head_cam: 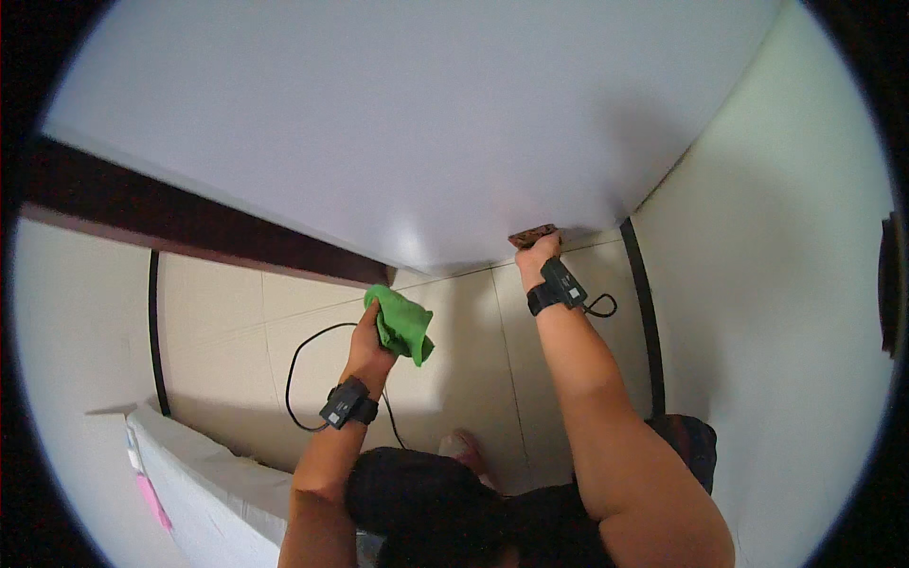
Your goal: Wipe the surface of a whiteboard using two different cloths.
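Observation:
My left hand grips a crumpled green cloth above the tiled floor. My right hand holds a flat, mottled reddish-brown pad, possibly a sponge or scouring pad, at the lower part of a broad pale panel. Whether the pad touches the panel cannot be told for sure. A dark strap with a small black device sits on each wrist, and a black cable loops beside the left one.
A dark reddish-brown beam or frame runs along the panel's left edge. Pale walls with black skirting flank the tiled floor. At the lower left stands a white-covered object with a pink item beside it.

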`<state>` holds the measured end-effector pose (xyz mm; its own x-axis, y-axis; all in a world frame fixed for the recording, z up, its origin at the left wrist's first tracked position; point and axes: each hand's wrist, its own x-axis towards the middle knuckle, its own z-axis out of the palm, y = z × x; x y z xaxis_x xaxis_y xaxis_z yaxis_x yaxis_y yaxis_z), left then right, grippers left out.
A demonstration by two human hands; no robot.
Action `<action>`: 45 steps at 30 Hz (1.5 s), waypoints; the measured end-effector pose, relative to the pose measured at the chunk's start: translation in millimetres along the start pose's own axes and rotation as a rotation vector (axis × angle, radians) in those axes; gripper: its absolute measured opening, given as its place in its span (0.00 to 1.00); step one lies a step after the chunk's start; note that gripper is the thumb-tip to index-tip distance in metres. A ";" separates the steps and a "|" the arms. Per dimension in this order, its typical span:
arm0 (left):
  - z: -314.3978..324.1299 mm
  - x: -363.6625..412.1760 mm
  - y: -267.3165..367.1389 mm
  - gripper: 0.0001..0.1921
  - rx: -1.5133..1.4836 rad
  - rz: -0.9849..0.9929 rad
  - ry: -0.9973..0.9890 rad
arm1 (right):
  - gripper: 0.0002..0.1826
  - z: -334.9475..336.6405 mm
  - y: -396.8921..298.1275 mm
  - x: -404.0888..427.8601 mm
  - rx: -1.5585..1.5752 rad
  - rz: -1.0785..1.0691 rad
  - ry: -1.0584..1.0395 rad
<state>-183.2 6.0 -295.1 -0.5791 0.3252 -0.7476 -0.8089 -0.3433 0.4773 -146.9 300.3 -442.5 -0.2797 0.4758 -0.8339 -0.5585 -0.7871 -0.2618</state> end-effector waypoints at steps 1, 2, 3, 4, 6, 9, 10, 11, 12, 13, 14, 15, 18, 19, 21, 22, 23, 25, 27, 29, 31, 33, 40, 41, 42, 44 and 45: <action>0.4 -2.0 0.0 0.17 -0.016 0.004 0.007 | 0.23 0.0 3.8 -5.3 0.010 0.014 -0.038; 1.2 -4.8 -1.1 0.17 0.005 0.005 0.024 | 0.22 2.3 7.7 -9.1 -0.017 0.025 -0.040; 6.9 -8.0 -2.7 0.17 0.026 0.002 0.036 | 0.21 3.5 9.3 -10.5 -0.040 0.032 -0.041; 0.4 -6.8 -2.2 0.17 0.009 0.021 0.024 | 0.18 8.9 15.9 -28.3 -0.036 0.075 -0.078; -6.8 -3.4 -2.6 0.17 -0.025 0.026 0.022 | 0.13 20.5 23.5 -67.4 -0.051 0.150 -0.138; -0.6 -1.9 -4.3 0.18 -0.057 0.033 0.044 | 0.09 26.8 21.8 -113.3 -0.067 0.268 -0.297; -1.3 -1.7 -4.1 0.18 -0.060 0.040 0.062 | 0.07 27.8 22.6 -131.4 -0.124 0.301 -0.307; -2.8 -1.7 -3.7 0.18 -0.064 0.048 0.081 | 0.07 26.5 25.8 -151.7 -0.151 0.312 -0.308; -5.1 -0.4 -3.6 0.18 -0.095 0.032 0.050 | 0.07 25.0 27.5 -175.6 -0.217 0.307 -0.360; -3.1 -1.4 -4.4 0.18 -0.080 0.055 0.045 | 0.09 23.5 26.8 -199.7 -0.282 0.297 -0.410; 0.0 -4.9 -3.6 0.18 -0.112 0.058 0.068 | 0.09 22.5 24.4 -229.5 -0.308 0.308 -0.412; 3.4 -6.5 -2.9 0.17 -0.146 0.061 0.088 | 0.13 21.7 19.9 -260.3 -0.412 0.183 -0.590; 0.9 -4.8 -3.4 0.18 -0.213 0.092 0.090 | 0.21 16.5 0.6 -307.9 -0.685 -0.194 -0.905; 0.8 -6.9 -2.2 0.18 -0.227 0.093 0.117 | 0.25 16.0 -5.4 -309.5 -0.828 -0.465 -1.030; -7.5 6.5 -5.2 0.18 -0.236 0.106 0.144 | 0.25 24.8 -21.7 -299.2 -1.072 -0.971 -1.042; -10.4 7.3 -3.9 0.18 -0.240 0.123 0.123 | 0.26 31.8 -27.2 -293.1 -1.143 -1.139 -1.038; -13.7 6.7 -4.4 0.18 -0.245 0.141 0.102 | 0.26 48.8 -27.4 -287.0 -1.231 -1.628 -1.097; -4.1 -1.4 -2.3 0.18 -0.217 0.137 0.135 | 0.25 73.9 -30.5 -281.2 -1.494 -2.325 -1.021; -11.7 1.9 -2.1 0.17 -0.202 0.129 0.182 | 0.19 74.0 -27.1 -244.7 -1.601 -2.367 -1.128; -10.9 5.5 -3.9 0.18 -0.193 0.119 0.143 | 0.16 64.3 -30.8 -207.3 -1.767 -2.343 -1.273; -12.6 8.6 -5.0 0.18 -0.237 0.120 0.128 | 0.15 52.6 -26.6 -180.9 -1.881 -2.288 -1.415; -8.9 4.7 -4.4 0.18 -0.234 0.110 0.134 | 0.14 40.1 -22.1 -162.1 -2.003 -2.125 -1.658; -4.3 -2.4 0.0 0.17 -0.232 0.081 0.152 | 0.17 -9.0 -1.8 -84.9 -2.199 -1.962 -1.875; -3.4 -3.1 0.5 0.17 -0.239 0.071 0.128 | 0.19 -13.0 -1.6 -74.6 -2.303 -1.883 -1.903; -1.9 -4.8 0.7 0.17 -0.223 0.071 0.148 | 0.19 -15.8 -0.8 -67.6 -2.297 -1.876 -1.912; -2.1 -4.3 1.8 0.17 -0.220 0.074 0.145 | 0.22 -21.4 -0.5 -53.6 -2.449 -1.926 -1.970; -2.9 -3.4 1.4 0.17 -0.215 0.076 0.135 | 0.22 -24.1 -2.0 -46.0 -2.444 -1.919 -1.978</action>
<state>-182.1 1.9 -293.3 -0.6072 0.1754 -0.7749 -0.7148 -0.5464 0.4364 -114.1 270.6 -415.3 -0.7936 -0.6076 -0.0332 -0.6031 0.7782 0.1752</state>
